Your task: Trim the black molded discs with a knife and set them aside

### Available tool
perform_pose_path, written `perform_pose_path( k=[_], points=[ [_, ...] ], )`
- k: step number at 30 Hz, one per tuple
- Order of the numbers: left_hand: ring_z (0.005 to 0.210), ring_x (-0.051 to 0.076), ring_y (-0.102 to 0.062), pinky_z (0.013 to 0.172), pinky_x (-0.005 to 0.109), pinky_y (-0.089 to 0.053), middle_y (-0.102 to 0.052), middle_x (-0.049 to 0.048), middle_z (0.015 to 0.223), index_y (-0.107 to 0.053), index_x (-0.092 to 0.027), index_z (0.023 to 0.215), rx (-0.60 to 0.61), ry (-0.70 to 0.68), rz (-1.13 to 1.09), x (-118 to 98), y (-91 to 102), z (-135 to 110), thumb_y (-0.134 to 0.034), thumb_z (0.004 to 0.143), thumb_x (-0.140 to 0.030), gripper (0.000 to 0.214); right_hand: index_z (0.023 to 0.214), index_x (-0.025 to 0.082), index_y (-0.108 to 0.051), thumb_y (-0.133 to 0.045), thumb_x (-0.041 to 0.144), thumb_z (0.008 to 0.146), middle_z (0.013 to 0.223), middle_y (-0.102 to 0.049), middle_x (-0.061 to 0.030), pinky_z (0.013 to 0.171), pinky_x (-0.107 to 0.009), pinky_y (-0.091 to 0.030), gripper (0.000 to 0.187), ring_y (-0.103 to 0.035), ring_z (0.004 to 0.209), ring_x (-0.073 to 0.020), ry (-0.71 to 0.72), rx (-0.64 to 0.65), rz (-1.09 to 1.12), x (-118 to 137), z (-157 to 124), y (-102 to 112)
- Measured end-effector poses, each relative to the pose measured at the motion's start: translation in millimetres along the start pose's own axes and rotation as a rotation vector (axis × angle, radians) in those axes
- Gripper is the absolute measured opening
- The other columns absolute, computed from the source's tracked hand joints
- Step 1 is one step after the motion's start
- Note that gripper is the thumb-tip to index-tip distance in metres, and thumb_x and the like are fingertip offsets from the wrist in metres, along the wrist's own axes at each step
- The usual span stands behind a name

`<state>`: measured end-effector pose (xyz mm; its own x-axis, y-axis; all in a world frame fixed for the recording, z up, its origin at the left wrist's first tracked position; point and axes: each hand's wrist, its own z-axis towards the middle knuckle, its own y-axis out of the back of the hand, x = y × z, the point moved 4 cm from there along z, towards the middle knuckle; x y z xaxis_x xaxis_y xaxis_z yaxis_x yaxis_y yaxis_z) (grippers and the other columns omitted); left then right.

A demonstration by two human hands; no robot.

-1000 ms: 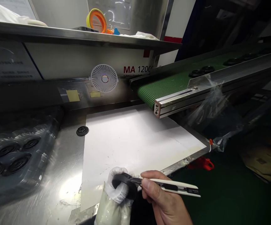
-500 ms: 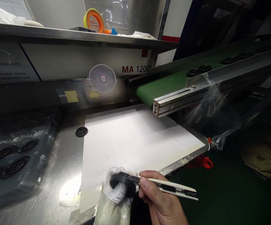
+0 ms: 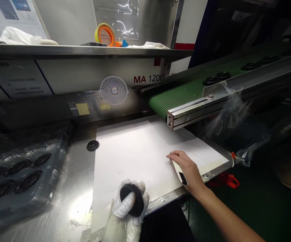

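A metal shelf (image 3: 85,51) runs above a glare-lit table (image 3: 78,171), green floor (image 3: 258,208) alongside.

fingers of the right hand (image 3: 189,169) hide the cutter's (image 3: 177,169) front; far left of them, the tray (image 3: 46,191) is cut off.

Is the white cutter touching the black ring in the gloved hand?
Apart: the head view shows white sheet between the white cutter and the black ring.

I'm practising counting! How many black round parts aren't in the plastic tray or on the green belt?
2. One black ring is held in the gloved left hand; one black disc lies on the metal table, by the left edge of the white sheet. Others could be hidden.
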<state>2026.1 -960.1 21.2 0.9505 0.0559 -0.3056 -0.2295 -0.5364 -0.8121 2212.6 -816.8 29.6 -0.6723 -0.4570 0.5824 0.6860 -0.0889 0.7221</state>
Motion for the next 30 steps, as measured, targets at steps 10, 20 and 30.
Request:
perform_pose_path(
  k=[10,20,30],
  points=[
    [0.098,0.030,-0.063,0.075,0.037,-0.056,-0.069,0.0072,0.096,-0.056,-0.018,0.090,-0.138,-0.139,0.118,-8.9,-14.7,3.1,-0.062,0.068,0.007,0.034,0.118,0.023,-0.060,-0.034,0.017,0.083,0.124,-0.057,-0.0064,0.100,-0.045,-0.042,0.044,-0.053,0.114,-0.0258,0.101,-0.031,-0.147,-66.7,-4.3,25.2],
    [0.079,0.024,-0.065,0.065,0.035,-0.053,-0.066,0.0039,0.086,-0.059,-0.020,0.083,0.066,-0.045,0.375,26.8,-25.7,5.7,-0.079,0.056,-0.014,0.034,0.124,0.032,-0.054,-0.049,0.046,0.091,0.124,-0.060,-0.0009,0.097,-0.031,-0.046,0.037,-0.055,0.113,-0.0191,0.262,0.044,0.035,32.7,-58.6,53.5],
    [0.065,0.023,-0.063,0.050,0.031,-0.049,-0.064,0.0041,0.078,-0.056,-0.017,0.081,0.079,0.026,0.428,37.9,-15.4,3.2,-0.080,0.054,-0.014,0.036,0.073,0.023,-0.063,-0.055,0.023,0.086,0.086,-0.068,-0.0010,0.087,-0.035,-0.047,0.015,-0.062,0.089,-0.0190,0.397,0.083,0.276,73.2,-48.4,63.0]
  ],
)
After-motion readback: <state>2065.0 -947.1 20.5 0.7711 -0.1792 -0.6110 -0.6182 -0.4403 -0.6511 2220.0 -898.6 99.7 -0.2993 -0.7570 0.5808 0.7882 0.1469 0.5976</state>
